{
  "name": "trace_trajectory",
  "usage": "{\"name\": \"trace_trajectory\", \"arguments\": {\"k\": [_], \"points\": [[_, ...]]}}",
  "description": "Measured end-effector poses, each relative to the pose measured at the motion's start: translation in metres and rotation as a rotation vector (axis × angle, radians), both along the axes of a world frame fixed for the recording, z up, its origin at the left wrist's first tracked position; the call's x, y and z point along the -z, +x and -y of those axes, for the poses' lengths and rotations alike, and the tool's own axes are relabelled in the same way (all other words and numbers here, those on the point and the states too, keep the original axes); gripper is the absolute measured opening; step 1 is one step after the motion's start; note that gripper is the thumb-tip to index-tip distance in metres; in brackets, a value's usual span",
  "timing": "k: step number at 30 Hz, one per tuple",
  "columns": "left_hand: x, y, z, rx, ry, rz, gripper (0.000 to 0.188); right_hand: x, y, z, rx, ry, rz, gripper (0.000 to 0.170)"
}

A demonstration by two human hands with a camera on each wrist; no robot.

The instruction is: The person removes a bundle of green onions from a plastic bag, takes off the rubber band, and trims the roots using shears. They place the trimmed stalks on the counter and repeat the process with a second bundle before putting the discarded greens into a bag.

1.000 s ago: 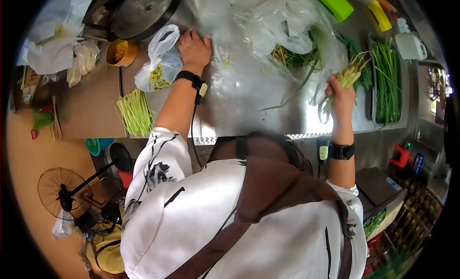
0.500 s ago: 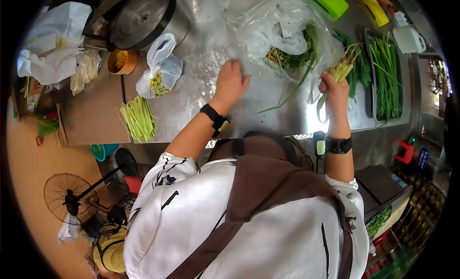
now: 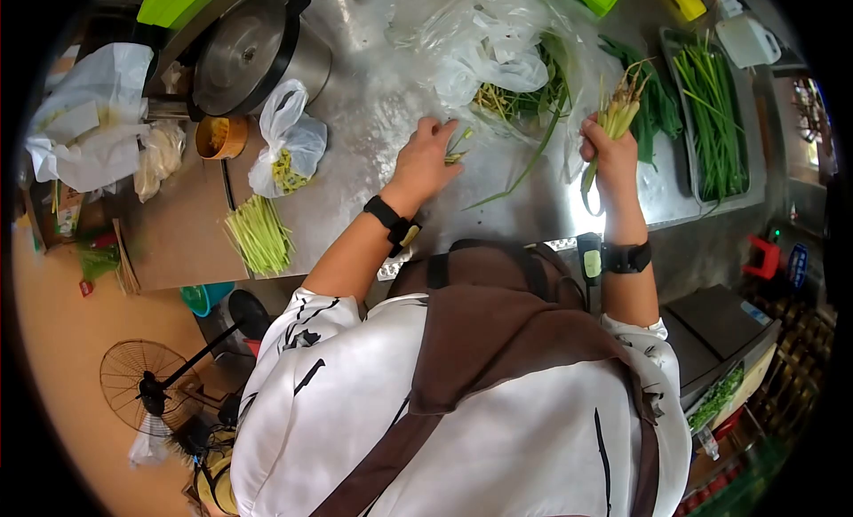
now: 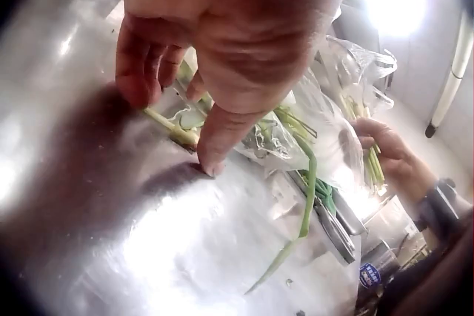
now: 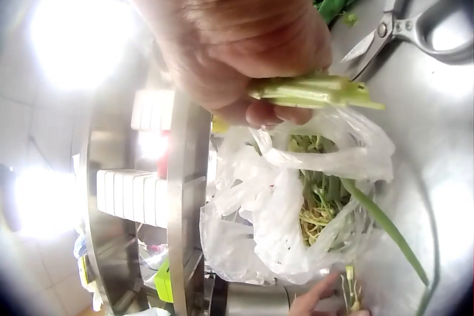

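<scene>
Scraps of pale green stalk (image 3: pixel 458 151) lie between the fingers and thumb of my left hand (image 3: pixel 422 164), low over the steel table near the middle. The left wrist view shows my left hand (image 4: pixel 222 42) pinching a stalk piece (image 4: pixel 174 129) at the table surface. My right hand (image 3: pixel 611 157) grips a small bunch of pale stalks with brown roots (image 3: pixel 619 108); its stalks (image 5: pixel 315 92) stick out past the curled fingers in the right wrist view. Between the hands, an open clear plastic bag (image 3: pixel 498 64) holds green stalks and roots, with one long leaf hanging out.
Scissors (image 5: pixel 382 29) lie on the steel table (image 3: pixel 355 135). At right are dark green leaves (image 3: pixel 656 117) and a tray of long green stalks (image 3: pixel 711 117). Cut stalks (image 3: pixel 259 235), a small tied bag (image 3: pixel 291 148), an orange tub (image 3: pixel 221 137) and a lidded pot (image 3: pixel 249 55) stand left.
My left hand has moved right from beside the small tied bag to the table's middle, and now pinches stalk scraps. My right hand keeps its bunch. The head view has shifted slightly.
</scene>
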State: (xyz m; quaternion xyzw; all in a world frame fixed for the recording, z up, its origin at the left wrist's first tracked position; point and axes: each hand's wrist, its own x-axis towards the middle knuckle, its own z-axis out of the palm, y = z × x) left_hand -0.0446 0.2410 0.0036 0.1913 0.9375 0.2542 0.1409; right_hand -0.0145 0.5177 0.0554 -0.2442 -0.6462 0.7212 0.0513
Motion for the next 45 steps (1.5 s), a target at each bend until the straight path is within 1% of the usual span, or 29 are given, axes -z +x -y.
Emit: {"name": "trace_trajectory", "arguments": {"k": [2, 3, 5, 6, 8, 9, 11, 15, 17, 18, 20, 24, 26, 27, 29, 30, 31, 33, 35, 37, 38, 40, 41, 43, 44, 45], "points": [[0.003, -0.005, -0.004, -0.024, 0.042, -0.026, 0.055, 0.003, 0.001, -0.001, 0.004, -0.036, -0.007, 0.009], [0.008, -0.007, -0.007, -0.024, 0.04, -0.027, 0.055, 0.005, 0.001, -0.001, 0.003, -0.038, -0.008, 0.009], [0.02, -0.01, -0.011, 0.064, 0.184, 0.001, 0.045, 0.007, 0.001, 0.0, -0.017, -0.067, -0.013, 0.008], [0.021, -0.01, -0.012, 0.065, 0.182, -0.001, 0.045, 0.008, 0.001, 0.001, -0.017, -0.068, -0.015, 0.008], [0.024, -0.01, -0.013, 0.067, 0.215, -0.032, 0.036, 0.009, 0.0, 0.002, -0.037, -0.064, 0.008, 0.009], [0.024, -0.01, -0.014, 0.069, 0.216, -0.034, 0.036, 0.009, 0.001, 0.003, -0.036, -0.063, 0.005, 0.009], [0.023, -0.01, -0.014, 0.131, 0.138, -0.093, 0.029, 0.008, 0.002, 0.004, -0.042, -0.077, -0.01, 0.009], [0.026, -0.008, -0.025, 0.131, 0.065, -0.126, 0.022, 0.012, 0.005, 0.004, -0.048, -0.064, -0.004, 0.01], [0.026, -0.005, -0.035, 0.069, -0.003, -0.11, 0.018, 0.012, 0.008, 0.004, -0.058, -0.047, 0.007, 0.011], [0.027, -0.006, -0.04, 0.073, -0.002, -0.118, 0.018, 0.012, 0.008, 0.004, -0.054, -0.046, -0.001, 0.011], [0.029, -0.007, -0.048, 0.044, -0.162, -0.129, 0.018, 0.012, 0.011, 0.004, -0.049, -0.072, 0.012, 0.012], [0.027, -0.011, -0.054, 0.062, -0.21, -0.15, 0.019, 0.012, 0.015, 0.004, -0.046, -0.09, -0.015, 0.012], [0.036, -0.021, -0.045, 0.069, -0.12, -0.202, 0.016, 0.01, 0.017, 0.002, -0.034, -0.099, -0.017, 0.013], [0.031, -0.028, -0.042, 0.079, -0.119, -0.205, 0.016, 0.009, 0.018, 0.002, -0.032, -0.109, -0.008, 0.013], [0.008, -0.044, -0.037, -0.139, 0.167, 0.654, 0.012, 0.008, 0.02, 0.003, -0.011, -0.113, -0.029, 0.013], [-0.002, -0.045, -0.032, -0.247, 0.391, 0.835, 0.012, 0.007, 0.02, 0.002, 0.002, -0.118, -0.046, 0.012], [-0.012, -0.049, -0.032, -0.237, 0.386, 0.837, 0.012, 0.006, 0.021, 0.002, 0.012, -0.118, -0.046, 0.012], [-0.03, -0.055, -0.033, -0.364, 0.779, 0.913, 0.011, 0.002, 0.023, 0.003, -0.008, -0.094, -0.041, 0.012], [-0.034, -0.071, -0.045, -0.462, 1.003, 0.76, 0.021, 0.001, 0.026, 0.005, -0.004, -0.097, -0.033, 0.013], [-0.054, -0.077, -0.063, -0.352, 0.821, 0.221, 0.037, 0.0, 0.027, 0.005, -0.008, -0.093, -0.022, 0.013], [-0.048, -0.077, -0.064, -0.356, 0.82, 0.232, 0.037, -0.001, 0.028, 0.004, -0.015, -0.071, -0.023, 0.013], [-0.04, -0.074, -0.066, 0.105, 0.346, -0.502, 0.051, -0.003, 0.032, 0.004, -0.019, -0.047, -0.017, 0.013], [-0.036, -0.069, -0.067, 0.111, 0.352, -0.497, 0.051, -0.006, 0.033, 0.003, -0.01, -0.053, -0.025, 0.013], [-0.045, -0.036, -0.067, 0.198, 0.239, -0.569, 0.051, -0.006, 0.036, 0.002, 0.009, -0.059, -0.029, 0.013], [-0.04, -0.018, -0.067, 0.161, 0.268, -0.637, 0.053, -0.006, 0.036, 0.001, 0.0, -0.054, -0.023, 0.015], [-0.038, 0.003, -0.067, 0.127, 0.279, -0.599, 0.051, -0.006, 0.036, 0.002, -0.011, -0.05, -0.018, 0.017]]}}
